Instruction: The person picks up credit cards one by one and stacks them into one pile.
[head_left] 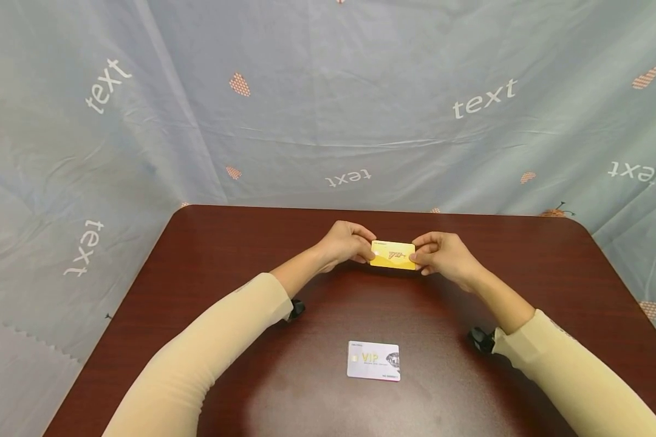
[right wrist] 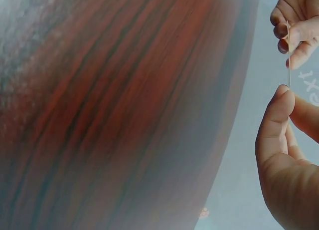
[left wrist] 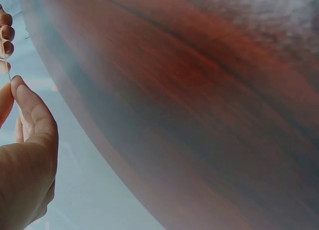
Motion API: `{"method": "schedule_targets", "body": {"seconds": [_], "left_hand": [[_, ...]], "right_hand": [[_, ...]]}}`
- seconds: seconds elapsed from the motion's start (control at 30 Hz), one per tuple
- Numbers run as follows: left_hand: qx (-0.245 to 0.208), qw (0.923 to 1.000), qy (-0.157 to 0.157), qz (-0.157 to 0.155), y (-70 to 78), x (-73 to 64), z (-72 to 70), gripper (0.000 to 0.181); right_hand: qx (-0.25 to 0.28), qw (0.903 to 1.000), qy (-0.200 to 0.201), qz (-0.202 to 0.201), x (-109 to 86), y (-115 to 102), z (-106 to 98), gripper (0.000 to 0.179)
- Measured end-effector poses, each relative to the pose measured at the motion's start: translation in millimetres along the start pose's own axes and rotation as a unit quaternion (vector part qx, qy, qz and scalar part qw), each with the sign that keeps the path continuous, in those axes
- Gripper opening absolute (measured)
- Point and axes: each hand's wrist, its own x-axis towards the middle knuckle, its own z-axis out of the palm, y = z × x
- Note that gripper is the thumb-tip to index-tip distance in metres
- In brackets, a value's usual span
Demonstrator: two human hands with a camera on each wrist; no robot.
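A yellow card (head_left: 392, 255) with printed lettering is held by both hands above the far part of the table. My left hand (head_left: 347, 244) pinches its left edge between thumb and fingers, and my right hand (head_left: 441, 257) pinches the right edge. In the right wrist view the card (right wrist: 289, 76) shows edge-on as a thin line, gripped at both ends. The left wrist view catches my left hand (left wrist: 31, 150) at its left border, pinching one end. A white VIP card (head_left: 373, 361) lies flat on the table, nearer to me than the hands.
The dark red-brown wooden table (head_left: 240, 376) has rounded far corners. A light blue-grey curtain (head_left: 317, 109) printed with words and orange shapes hangs behind it and along the sides. Dark straps (head_left: 481, 340) show beneath both cream sleeves (head_left: 218, 340).
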Motion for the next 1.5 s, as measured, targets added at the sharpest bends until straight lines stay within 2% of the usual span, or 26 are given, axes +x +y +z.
{"method": "schedule_targets", "body": {"seconds": [0.43,0.77,1.07,1.5], "left_hand": [[-0.019,0.9998,-0.005,0.003,-0.8,-18.1,-5.7,0.039],[-0.039,0.9992,0.002,-0.009,-2.6,-33.5,-4.5,0.039],[-0.051,0.9984,0.007,-0.022,-8.1,-53.7,-4.7,0.038],[-0.062,0.9977,-0.009,-0.026,-14.1,-73.5,-0.9,0.036]], "right_hand": [[0.022,0.9997,-0.009,-0.006,-12.9,-7,7,0.041],[0.029,0.9994,-0.018,-0.006,-22.4,-13,14,0.041],[0.040,0.9986,-0.036,0.001,-30.3,-14,21,0.039],[0.049,0.9976,-0.050,0.002,-46.5,-11,30,0.038]]}}
